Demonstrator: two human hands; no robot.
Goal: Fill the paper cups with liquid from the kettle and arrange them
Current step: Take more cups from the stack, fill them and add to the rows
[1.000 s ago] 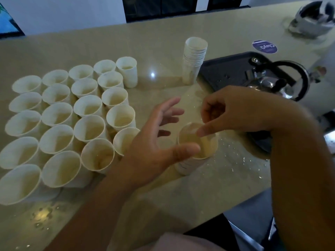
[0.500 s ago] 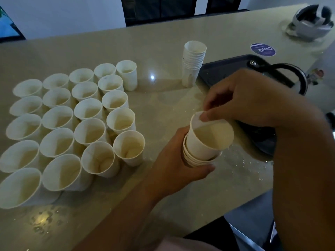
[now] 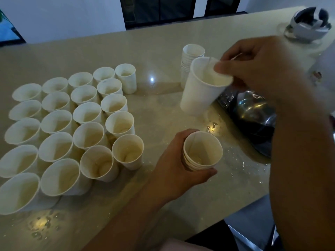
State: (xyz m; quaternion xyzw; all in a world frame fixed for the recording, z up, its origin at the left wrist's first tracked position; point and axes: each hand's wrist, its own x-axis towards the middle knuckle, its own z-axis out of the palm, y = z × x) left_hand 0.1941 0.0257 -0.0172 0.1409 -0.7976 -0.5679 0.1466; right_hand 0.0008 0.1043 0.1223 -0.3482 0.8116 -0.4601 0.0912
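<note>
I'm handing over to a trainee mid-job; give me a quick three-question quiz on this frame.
1. True or false: the single cup in the right hand is lifted clear of the small stack that the left hand holds.
2. Where is the spare stack of cups? A) behind the lifted cup B) among the grouped cups C) on the kettle
3. The right hand pinches the lifted cup at its ____.

Key: 1 true; 2 A; 3 rim.

Both forearms (image 3: pixel 126 214) are bare, with no sleeves visible.
</note>
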